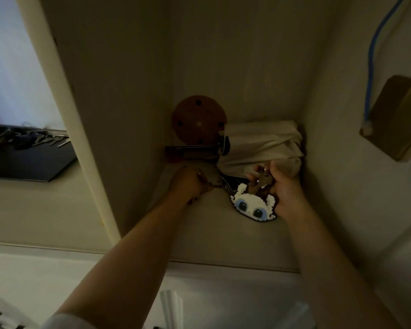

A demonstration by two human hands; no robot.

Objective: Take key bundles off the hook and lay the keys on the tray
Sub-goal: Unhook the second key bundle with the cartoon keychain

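Note:
Both my hands reach into a dim wall niche. My right hand (282, 186) grips a key bundle (259, 182) whose keys stick out between its fingers, with a white pixel-style cat charm (253, 206) hanging below them. My left hand (188, 184) is closed on small metal pieces (210, 182) that join toward the same bundle. A dark tray (31, 162) lies on the ledge at the far left, with several keys (26, 136) spread along its far edge. I cannot make out the hook itself.
Inside the niche a round brown disc with holes (198, 121) leans on the back wall, above a dark bar (190, 151). A bunched white cloth (262, 147) fills the right corner. A brown box (398, 118) with a blue cable (371, 58) sits on the right wall.

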